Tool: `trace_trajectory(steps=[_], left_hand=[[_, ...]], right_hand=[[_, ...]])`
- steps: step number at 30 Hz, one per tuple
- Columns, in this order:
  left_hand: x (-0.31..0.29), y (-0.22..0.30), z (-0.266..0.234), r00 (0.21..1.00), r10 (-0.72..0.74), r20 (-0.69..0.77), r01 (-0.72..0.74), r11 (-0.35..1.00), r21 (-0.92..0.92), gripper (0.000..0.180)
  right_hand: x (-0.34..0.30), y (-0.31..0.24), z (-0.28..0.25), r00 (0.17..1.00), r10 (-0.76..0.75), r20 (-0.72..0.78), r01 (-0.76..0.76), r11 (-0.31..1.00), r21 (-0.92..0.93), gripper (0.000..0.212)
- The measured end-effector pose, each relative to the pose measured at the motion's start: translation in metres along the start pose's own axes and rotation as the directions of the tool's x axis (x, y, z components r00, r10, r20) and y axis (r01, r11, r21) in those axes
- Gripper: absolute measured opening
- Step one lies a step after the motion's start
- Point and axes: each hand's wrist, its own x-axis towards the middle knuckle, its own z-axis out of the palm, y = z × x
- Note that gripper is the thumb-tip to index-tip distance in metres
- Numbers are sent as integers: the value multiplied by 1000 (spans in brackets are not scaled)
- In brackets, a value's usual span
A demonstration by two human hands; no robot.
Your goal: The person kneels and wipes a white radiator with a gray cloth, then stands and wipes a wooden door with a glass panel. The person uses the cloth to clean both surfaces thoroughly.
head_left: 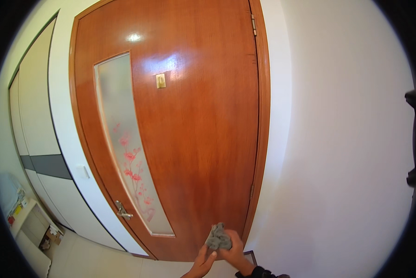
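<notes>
A crumpled grey cloth [218, 238] is bunched up between my two hands, low in the view in front of the door. My right hand [235, 251] grips it from the right, fingers bent around its side. From below left, my left hand [202, 264] pinches the lower edge of the same cloth. Behind them stands a closed reddish-brown wooden door [198, 139]. Its narrow frosted glass panel [120, 102] carries a pink blossom pattern. A metal door handle [123, 211] sits low on the left side, and a small gold-coloured hook plate [160, 80] is fixed higher up.
On the right, a plain white wall [342, 139] meets the door frame. A white light switch [82, 172] is mounted left of the door. Farther left are a pale sliding wardrobe [36, 102] and a low shelf [25, 215] with several small things.
</notes>
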Motion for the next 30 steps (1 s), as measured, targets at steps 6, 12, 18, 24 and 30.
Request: trace_trajectory(steps=[6,12,18,24,30], left_hand=[[91,-4,-82,877,477,-66,-243,558,793,59],[202,-4,-150,768,639,32,-346,372,862,68],[273,-27,-161,732,677,82,-362,284,888,66],[299,-78,-164,773,632,54,-218,184,958,64],[316,-110,-166,719,693,51,-137,69,988,70]], right_hand=[[172,35,-36,872,-377,-311,296,914,-277,48],[304,25,-48,762,-501,-411,256,816,-519,55],[382,37,-32,647,-678,-349,295,645,-705,66],[427,23,-52,544,-838,40,550,320,-771,61],[524,-73,-83,359,-873,330,708,24,-706,61]])
